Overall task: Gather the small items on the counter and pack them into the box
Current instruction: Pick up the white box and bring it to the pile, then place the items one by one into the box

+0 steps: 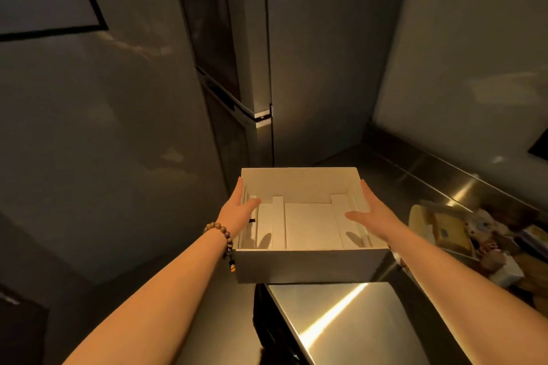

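Open white cardboard box (311, 265), lidless, viewed from above and slightly behind. It sits at the near left end of a stainless-steel counter (350, 317), its left wall level with the counter's edge; whether its base rests fully on the steel cannot be told. Inside lie white cardboard insert panels (308, 225) that divide the floor into a broad central section and narrower strips on either side; no loose item is visible among them.

The left hand (237, 206) lies against the box's left wall, fingers extended along the outside and the thumb hooked over the rim into the interior. The right hand (369, 210) mirrors it on the right wall, fingers straight along the outside, thumb spread wide and reaching inward over the rim. Both hands are flat and open, pressing the walls between them rather than curled around anything. A wooden bead bracelet (224, 238) with a small hanging charm circles the left wrist.

To the right of the box, on the counter, a blurred cluster of small items (474, 240) lies near the right forearm; individual pieces cannot be identified. Behind the box stands a tall grey refrigerator (237, 68), with a plain wall on the right.
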`<state>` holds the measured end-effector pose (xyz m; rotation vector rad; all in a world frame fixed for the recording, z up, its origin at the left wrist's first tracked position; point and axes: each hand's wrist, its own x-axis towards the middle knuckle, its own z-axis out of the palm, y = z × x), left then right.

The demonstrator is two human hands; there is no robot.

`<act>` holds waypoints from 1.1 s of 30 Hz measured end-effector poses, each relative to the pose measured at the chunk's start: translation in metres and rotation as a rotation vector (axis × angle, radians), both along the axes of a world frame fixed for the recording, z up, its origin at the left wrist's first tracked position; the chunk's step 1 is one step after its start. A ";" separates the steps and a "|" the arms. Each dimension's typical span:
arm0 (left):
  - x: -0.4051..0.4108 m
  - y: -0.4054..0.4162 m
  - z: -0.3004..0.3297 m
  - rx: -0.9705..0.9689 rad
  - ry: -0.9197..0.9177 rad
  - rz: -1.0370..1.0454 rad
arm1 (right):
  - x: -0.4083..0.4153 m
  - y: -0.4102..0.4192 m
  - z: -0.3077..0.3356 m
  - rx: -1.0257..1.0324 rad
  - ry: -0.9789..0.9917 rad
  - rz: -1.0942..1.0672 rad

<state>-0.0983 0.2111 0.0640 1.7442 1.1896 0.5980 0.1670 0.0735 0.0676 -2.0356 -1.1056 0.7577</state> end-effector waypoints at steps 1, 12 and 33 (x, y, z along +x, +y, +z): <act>0.004 0.007 -0.002 -0.008 0.008 -0.005 | 0.003 0.006 0.000 -0.004 -0.002 -0.005; 0.025 0.059 -0.018 0.029 0.017 -0.055 | 0.019 0.041 -0.003 -0.019 -0.021 -0.076; 0.127 -0.037 0.042 0.489 0.123 -0.413 | 0.002 -0.073 0.017 0.053 0.031 -0.386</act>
